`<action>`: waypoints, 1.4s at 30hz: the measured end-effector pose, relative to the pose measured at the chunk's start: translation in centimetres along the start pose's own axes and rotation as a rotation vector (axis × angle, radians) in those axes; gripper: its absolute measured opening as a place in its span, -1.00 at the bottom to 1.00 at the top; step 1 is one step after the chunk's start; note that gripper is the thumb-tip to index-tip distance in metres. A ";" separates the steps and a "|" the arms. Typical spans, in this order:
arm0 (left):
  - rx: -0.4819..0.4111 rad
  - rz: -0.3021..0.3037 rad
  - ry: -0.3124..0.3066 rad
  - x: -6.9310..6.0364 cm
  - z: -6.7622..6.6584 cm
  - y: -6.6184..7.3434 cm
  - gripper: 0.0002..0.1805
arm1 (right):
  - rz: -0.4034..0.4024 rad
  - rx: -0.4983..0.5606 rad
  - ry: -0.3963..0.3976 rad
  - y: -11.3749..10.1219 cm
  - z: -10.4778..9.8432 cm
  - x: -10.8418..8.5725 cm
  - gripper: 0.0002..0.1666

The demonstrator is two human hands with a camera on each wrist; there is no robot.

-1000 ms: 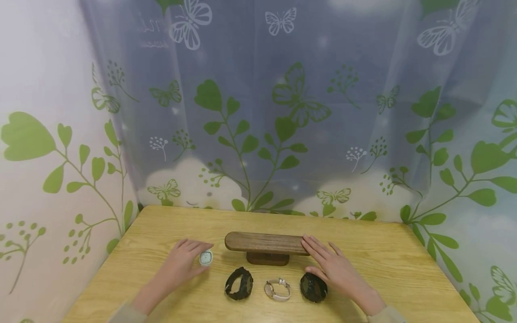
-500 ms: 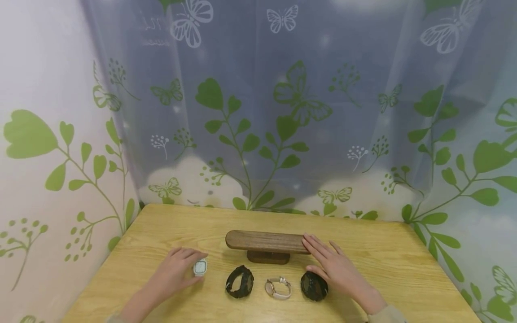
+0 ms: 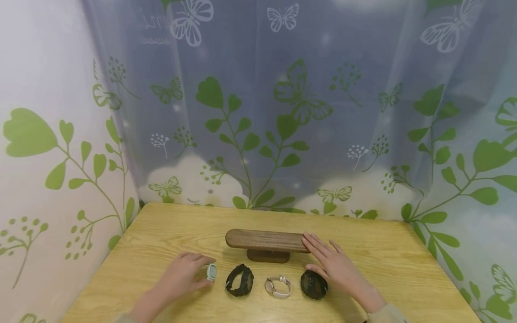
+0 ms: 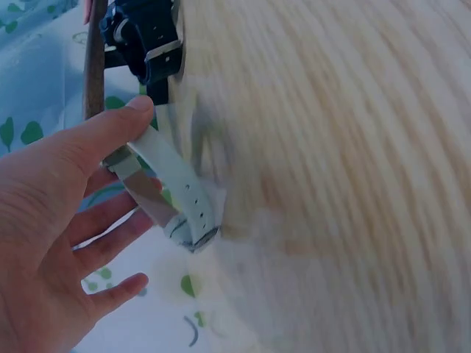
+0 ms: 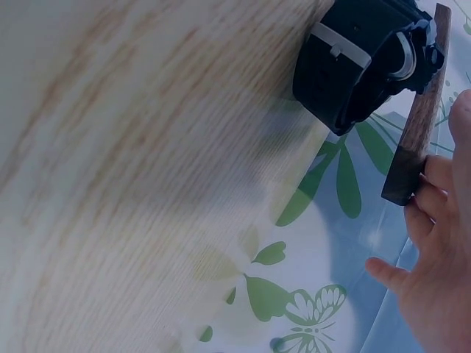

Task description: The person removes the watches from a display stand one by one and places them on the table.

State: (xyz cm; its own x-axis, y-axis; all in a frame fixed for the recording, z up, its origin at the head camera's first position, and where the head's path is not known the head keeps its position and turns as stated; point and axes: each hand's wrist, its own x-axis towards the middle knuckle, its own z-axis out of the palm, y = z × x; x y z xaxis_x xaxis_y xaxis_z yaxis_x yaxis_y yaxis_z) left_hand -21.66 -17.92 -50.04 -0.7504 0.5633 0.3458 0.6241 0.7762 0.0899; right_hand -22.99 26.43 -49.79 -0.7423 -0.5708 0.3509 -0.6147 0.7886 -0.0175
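Note:
My left hand (image 3: 179, 277) pinches a pale mint wristwatch (image 3: 212, 272) between thumb and fingers, left of the wooden display stand. In the left wrist view the watch's buckled strap (image 4: 176, 173) hangs as a closed loop below the thumb. My right hand (image 3: 337, 269) rests with straight fingers on the right end of the brown wooden stand (image 3: 262, 239). Its thumb is close to a bulky black watch (image 3: 313, 285); whether they touch I cannot tell. In the right wrist view, fingertips reach the stand's end (image 5: 408, 162).
In front of the stand lie another black watch (image 3: 240, 280) and a slim watch with a white strap (image 3: 278, 286). All stand on a light wood table (image 3: 375, 251). A curtain (image 3: 242, 112) with leaf and butterfly prints hangs behind and at both sides.
My left hand has brought the mint watch nearer to me, then rightward towards the left black watch. Its face has turned sideways. The right hand and the stand have stayed put.

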 end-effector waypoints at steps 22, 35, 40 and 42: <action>-0.005 -0.043 -0.023 0.4 2.2 1.0 -0.41 | 0.002 0.000 -0.004 0.0 0.3 0.0 -0.15; -0.054 -0.033 -0.004 0.3 2.0 0.8 -0.45 | -0.001 -0.003 0.027 0.2 0.5 0.0 -0.12; -0.087 -0.045 0.033 0.4 1.7 0.8 -0.55 | 0.011 0.030 0.001 0.2 0.4 0.0 -0.14; -0.093 -0.046 0.051 0.5 1.5 0.7 -0.58 | 0.018 0.047 -0.007 0.1 0.4 0.0 -0.15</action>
State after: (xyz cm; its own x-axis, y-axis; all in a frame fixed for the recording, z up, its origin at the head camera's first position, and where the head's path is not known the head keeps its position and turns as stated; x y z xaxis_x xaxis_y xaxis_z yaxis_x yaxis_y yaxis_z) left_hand -21.92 -16.62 -51.19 -0.7680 0.5107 0.3864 0.6087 0.7697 0.1925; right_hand -23.16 26.46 -50.16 -0.7549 -0.5585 0.3438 -0.6132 0.7870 -0.0680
